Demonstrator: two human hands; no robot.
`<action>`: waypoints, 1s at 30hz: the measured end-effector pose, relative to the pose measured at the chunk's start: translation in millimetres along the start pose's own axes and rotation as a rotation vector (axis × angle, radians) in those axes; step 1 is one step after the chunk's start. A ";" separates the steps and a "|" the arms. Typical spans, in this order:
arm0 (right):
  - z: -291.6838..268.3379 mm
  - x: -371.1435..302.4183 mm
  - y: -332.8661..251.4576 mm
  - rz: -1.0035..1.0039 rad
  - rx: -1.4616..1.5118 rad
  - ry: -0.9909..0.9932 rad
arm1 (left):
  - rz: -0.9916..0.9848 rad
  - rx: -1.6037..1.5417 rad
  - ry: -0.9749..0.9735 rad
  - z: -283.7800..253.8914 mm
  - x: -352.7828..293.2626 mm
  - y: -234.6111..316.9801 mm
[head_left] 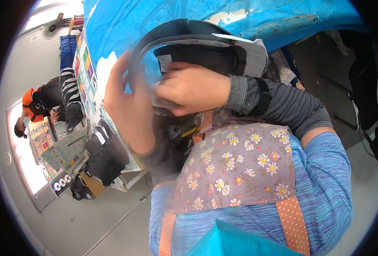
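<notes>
A black mesh-fabric piece (202, 27) with a thick curved rim arches over the edge of the blue-covered table. Inside it a small white label (165, 62) shows, and a pale ribbed strip (257, 55) edges its right end. My right hand (191, 87) is closed, its fingers curled on the rim's near end. At the left side of the loop is my left hand (131, 100), blurred, with the rim running between its thumb and fingers. That part of the rim is smeared too. What lies under the right fingertips is hidden.
A blue plastic sheet (116, 27) covers the table ahead. On the left, a printed sheet lies along a table edge beside dark fabric goods (106, 155). Farther left, a person in an orange vest (32, 104) works at another table. A dark chair (364, 81) stands at right.
</notes>
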State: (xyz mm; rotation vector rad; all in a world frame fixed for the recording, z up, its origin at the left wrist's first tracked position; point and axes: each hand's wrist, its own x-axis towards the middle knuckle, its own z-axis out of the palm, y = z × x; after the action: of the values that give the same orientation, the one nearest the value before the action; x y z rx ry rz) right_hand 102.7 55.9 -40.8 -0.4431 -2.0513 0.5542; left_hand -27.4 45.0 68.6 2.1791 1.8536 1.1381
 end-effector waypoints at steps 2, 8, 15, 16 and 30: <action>0.6 -0.2 1.5 -0.041 -0.005 0.019 | 0.057 0.060 -0.010 2.1 2.2 -3.3; -3.4 -5.6 -1.1 -0.043 0.035 -0.026 | -0.015 0.115 0.060 4.0 -1.6 -13.8; -2.1 -10.6 5.0 -0.106 0.055 0.047 | -0.079 -0.349 -0.254 -12.6 -16.4 -27.6; -2.3 -11.4 5.6 -0.099 0.043 0.049 | -0.047 -0.667 -0.222 -7.8 -24.7 -39.1; 11.4 -4.2 -0.4 -0.139 -0.097 0.174 | -0.304 -0.874 0.195 48.2 -60.2 -54.5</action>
State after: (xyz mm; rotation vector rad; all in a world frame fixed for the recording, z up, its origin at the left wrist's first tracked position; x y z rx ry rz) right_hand 94.9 51.0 -48.8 -0.3887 -1.9293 0.3220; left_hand -45.7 26.6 -22.2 1.2955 1.2770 1.6903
